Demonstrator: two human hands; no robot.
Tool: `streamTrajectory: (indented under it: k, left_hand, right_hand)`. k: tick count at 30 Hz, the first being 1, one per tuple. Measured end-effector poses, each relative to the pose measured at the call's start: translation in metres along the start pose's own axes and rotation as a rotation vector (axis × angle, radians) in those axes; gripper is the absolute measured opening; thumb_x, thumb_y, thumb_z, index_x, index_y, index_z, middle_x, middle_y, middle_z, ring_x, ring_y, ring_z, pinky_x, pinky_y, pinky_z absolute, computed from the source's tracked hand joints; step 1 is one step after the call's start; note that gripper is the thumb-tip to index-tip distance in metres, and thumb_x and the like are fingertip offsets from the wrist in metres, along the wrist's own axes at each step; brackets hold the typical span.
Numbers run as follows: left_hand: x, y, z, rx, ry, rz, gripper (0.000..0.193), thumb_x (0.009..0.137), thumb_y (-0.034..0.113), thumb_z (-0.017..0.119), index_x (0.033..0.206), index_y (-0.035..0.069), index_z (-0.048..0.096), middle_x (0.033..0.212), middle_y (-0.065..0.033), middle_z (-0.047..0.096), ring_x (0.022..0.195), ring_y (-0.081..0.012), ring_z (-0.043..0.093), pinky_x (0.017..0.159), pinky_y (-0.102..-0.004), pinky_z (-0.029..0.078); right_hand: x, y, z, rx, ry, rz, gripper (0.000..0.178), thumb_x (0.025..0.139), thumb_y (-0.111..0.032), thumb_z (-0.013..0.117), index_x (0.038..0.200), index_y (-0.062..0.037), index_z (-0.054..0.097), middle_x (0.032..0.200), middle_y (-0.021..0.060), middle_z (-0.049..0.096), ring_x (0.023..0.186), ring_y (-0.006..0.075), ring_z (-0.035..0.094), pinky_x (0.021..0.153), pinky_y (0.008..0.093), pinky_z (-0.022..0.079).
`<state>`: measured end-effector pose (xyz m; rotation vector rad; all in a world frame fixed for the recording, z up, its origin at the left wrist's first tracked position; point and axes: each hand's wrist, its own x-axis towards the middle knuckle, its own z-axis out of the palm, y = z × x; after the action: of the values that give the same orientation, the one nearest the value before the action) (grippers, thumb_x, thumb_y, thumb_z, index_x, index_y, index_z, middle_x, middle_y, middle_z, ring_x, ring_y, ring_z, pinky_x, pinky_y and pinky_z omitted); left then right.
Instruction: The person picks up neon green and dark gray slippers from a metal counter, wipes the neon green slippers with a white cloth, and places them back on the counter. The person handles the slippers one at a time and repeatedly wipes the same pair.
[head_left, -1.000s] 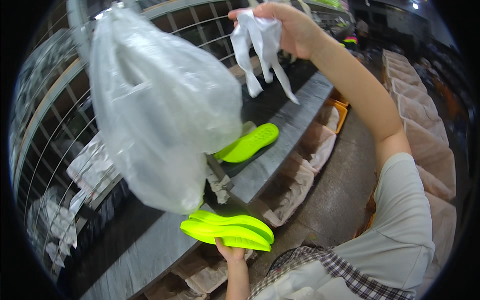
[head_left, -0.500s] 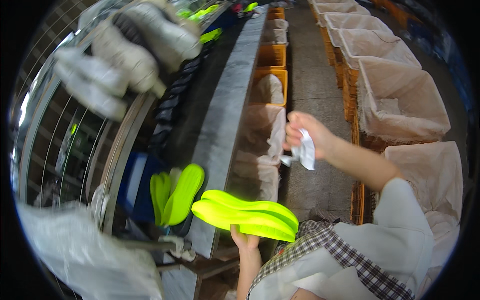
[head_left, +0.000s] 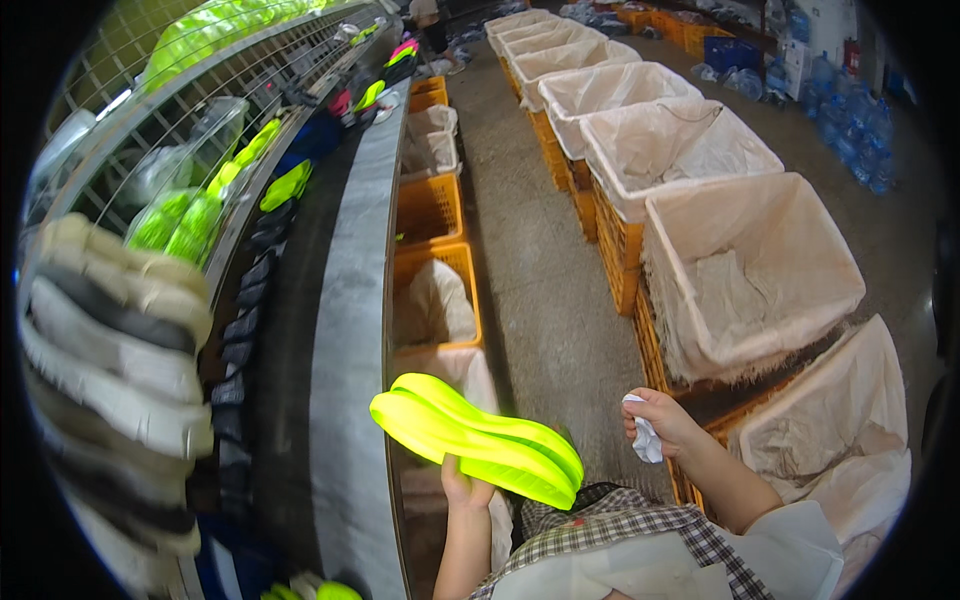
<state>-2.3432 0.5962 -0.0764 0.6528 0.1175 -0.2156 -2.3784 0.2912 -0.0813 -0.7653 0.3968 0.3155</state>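
Head view: left hand [head_left: 466, 490] gripped two neon-yellow soles [head_left: 475, 440], thumb on the near side, other fingers hidden. Soles were matched together, held up beside the edge of the grey bench [head_left: 350, 290], not set down. Right hand [head_left: 664, 420] had its fingers curled around a crumpled white strip [head_left: 648, 443], well apart from the soles; none was wrapped on them.

Bench [head_left: 350, 300] left of soles [head_left: 482, 448]

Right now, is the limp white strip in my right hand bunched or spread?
Bunched: the limp white strip is gathered in your right hand, part hanging below.
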Motion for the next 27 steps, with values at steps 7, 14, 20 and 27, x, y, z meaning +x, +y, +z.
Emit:
streamTrajectory:
  k: [7, 14, 20, 27]
  left_hand:
    - [0.214, 0.048, 0.017, 0.03, -0.077, -0.097, 0.051, 0.089, 0.031, 0.054, 0.13, 0.003, 0.043, 0.129, -0.0145, 0.051, 0.118, -0.0319, 0.048, 0.101, -0.0463, 0.037]
    - [0.407, 0.076, 0.041, -0.038, -0.098, -0.131, 0.047, 0.088, 0.017, 0.056, 0.13, 0.002, 0.041, 0.125, -0.0131, 0.051, 0.114, -0.0305, 0.05, 0.098, -0.0443, 0.04]
    - [0.564, 0.08, 0.063, 0.072, -0.017, -0.039, 0.049, 0.088, 0.027, 0.055, 0.129, 0.002, 0.044, 0.125, -0.0139, 0.053, 0.114, -0.0308, 0.051, 0.099, -0.0452, 0.04]
    - [0.735, 0.129, 0.117, 0.112, 0.058, 0.062, 0.051, 0.09, 0.03, 0.051, 0.131, 0.003, 0.041, 0.13, -0.0142, 0.049, 0.119, -0.032, 0.046, 0.101, -0.0463, 0.036]
  right_hand:
    - [0.154, -0.1, 0.063, -0.012, 0.02, -0.052, 0.01, 0.091, -0.014, 0.056, 0.093, -0.0044, 0.054, 0.08, 0.0033, 0.057, 0.055, 0.0066, 0.046, 0.047, 0.0211, 0.04]
    - [0.293, -0.192, 0.069, 0.039, 0.17, -0.132, 0.014, 0.091, -0.008, 0.053, 0.102, 0.0003, 0.052, 0.088, 0.0113, 0.06, 0.053, 0.0065, 0.044, 0.044, 0.0207, 0.037]
    - [0.453, -0.282, 0.036, -0.021, 0.185, -0.12, 0.014, 0.091, -0.009, 0.052, 0.102, -0.0022, 0.047, 0.094, 0.0124, 0.059, 0.054, 0.007, 0.044, 0.045, 0.0209, 0.039]
    - [0.649, -0.437, 0.097, -0.162, 0.021, -0.186, 0.019, 0.087, -0.013, 0.062, 0.1, -0.0017, 0.055, 0.082, 0.0043, 0.061, 0.056, 0.0051, 0.049, 0.048, 0.0201, 0.043]
